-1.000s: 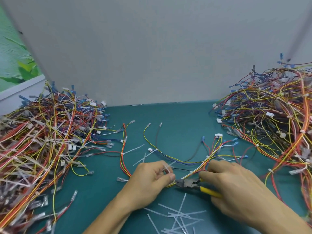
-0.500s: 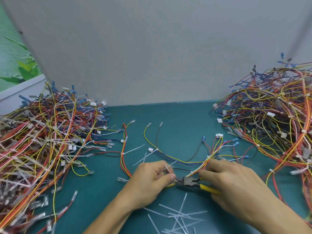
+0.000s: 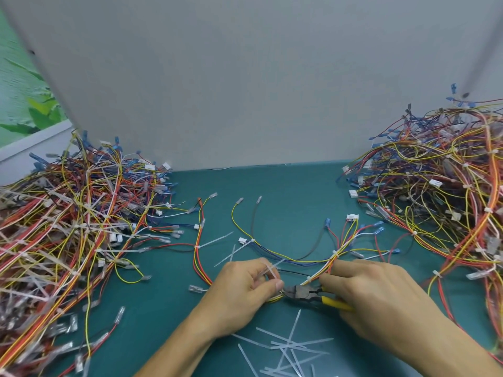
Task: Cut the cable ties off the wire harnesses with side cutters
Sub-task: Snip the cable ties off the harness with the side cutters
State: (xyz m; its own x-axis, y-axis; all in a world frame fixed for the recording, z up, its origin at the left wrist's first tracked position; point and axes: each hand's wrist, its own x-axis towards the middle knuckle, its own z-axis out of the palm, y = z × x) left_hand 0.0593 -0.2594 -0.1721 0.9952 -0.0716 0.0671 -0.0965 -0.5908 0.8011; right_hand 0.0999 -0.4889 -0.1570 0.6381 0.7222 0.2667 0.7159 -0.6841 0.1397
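One wire harness (image 3: pixel 275 254) of yellow, red, blue and grey wires lies curved across the green mat in front of me. My left hand (image 3: pixel 242 292) pinches its bundle and a white cable tie (image 3: pixel 270 270) between thumb and fingers. My right hand (image 3: pixel 378 300) grips the yellow-handled side cutters (image 3: pixel 304 291). The cutters' jaws point left and touch the bundle right beside my left thumb. White ties (image 3: pixel 215 242) still stick out from the harness further left.
A big tangled heap of harnesses (image 3: pixel 68 235) covers the left of the mat, another heap (image 3: pixel 441 191) the right. Several cut tie strips (image 3: pixel 288 346) lie near the front edge between my forearms. A grey wall (image 3: pixel 245 91) closes the back.
Hardly anything moved. My right hand and the cutters have edged slightly up and left, keeping the jaws at the bundle by my left thumb.
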